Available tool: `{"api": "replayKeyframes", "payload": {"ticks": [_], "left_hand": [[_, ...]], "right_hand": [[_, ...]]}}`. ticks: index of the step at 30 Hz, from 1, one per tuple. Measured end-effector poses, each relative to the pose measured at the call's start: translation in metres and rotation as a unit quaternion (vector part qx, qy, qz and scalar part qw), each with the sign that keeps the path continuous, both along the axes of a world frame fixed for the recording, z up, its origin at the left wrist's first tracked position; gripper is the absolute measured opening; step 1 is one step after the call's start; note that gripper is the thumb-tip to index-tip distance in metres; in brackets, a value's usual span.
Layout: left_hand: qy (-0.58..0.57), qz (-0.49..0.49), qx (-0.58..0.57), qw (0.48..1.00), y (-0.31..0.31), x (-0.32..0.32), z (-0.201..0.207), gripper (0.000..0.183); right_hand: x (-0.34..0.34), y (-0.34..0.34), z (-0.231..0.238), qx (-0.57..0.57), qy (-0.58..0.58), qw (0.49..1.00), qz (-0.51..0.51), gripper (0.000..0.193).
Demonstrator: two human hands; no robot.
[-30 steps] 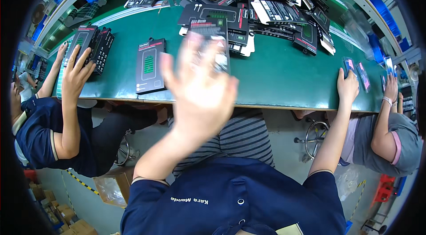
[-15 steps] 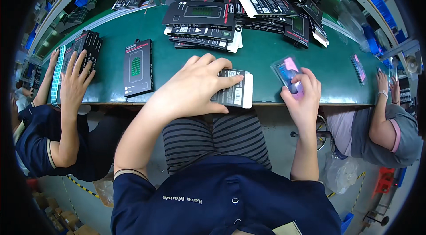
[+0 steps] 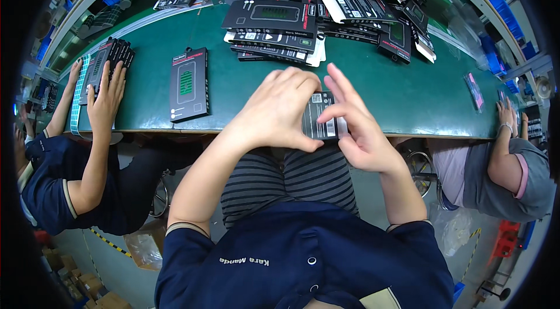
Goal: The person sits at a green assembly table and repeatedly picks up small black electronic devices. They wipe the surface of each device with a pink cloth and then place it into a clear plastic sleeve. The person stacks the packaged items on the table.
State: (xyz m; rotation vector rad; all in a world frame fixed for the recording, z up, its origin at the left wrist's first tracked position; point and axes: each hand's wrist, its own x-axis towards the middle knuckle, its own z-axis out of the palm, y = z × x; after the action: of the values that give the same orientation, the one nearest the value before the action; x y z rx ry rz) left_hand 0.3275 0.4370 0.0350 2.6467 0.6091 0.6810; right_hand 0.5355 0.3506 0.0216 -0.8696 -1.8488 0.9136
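Observation:
A small black cardboard box (image 3: 318,115) with white print lies at the near edge of the table, partly covered by my fingers. My left hand (image 3: 277,107) grips it from the left, thumb at its near side and fingers over the far side. At the box's right end, my right hand (image 3: 367,142) has its fingers apart, with the thumb close to the white end flap (image 3: 342,128). The index finger reaches over the box's printed face. No pink and blue packet shows in my right hand; whether it lies inside the box is hidden.
Another black box (image 3: 189,84) with a green design lies to the left. Ahead are a stack of black boxes (image 3: 268,15) and a large heap (image 3: 361,8). Co-workers sit on both sides, one with hands on a row of boxes (image 3: 111,55). A pink packet (image 3: 473,92) lies at right.
My right hand has moved left from beside the box to its flap end. The clear pink and blue packet it held is out of sight. My left hand has shifted slightly right with the box.

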Motion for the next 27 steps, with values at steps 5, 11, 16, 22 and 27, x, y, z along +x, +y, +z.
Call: {"api": "replayKeyframes", "payload": {"ticks": [5, 11, 16, 22, 27], "left_hand": [[-0.248, 0.115, -0.056, 0.960, -0.010, 0.011, 0.016, 0.099], [-0.514, 0.080, -0.188, 0.833, -0.024, 0.036, 0.000, 0.054], [-0.613, -0.034, -0.380, 0.692, -0.023, 0.032, 0.024, 0.022], [-0.590, 0.029, -0.309, 0.745, -0.029, 0.036, 0.026, 0.018], [-0.598, 0.012, -0.302, 0.742, -0.025, 0.034, 0.020, 0.014]], "right_hand": [[-0.016, 0.011, 0.032, 0.011, 0.298, 0.944, -0.139, 0.044], [-0.055, 0.020, 0.043, -0.080, 0.448, 0.881, -0.128, 0.031], [-0.065, 0.044, 0.006, 0.364, 0.090, 0.868, -0.324, 0.014], [-0.069, 0.030, 0.022, 0.154, 0.363, 0.898, -0.195, 0.013], [-0.060, 0.030, 0.024, 0.120, 0.341, 0.916, -0.174, 0.012]]}}
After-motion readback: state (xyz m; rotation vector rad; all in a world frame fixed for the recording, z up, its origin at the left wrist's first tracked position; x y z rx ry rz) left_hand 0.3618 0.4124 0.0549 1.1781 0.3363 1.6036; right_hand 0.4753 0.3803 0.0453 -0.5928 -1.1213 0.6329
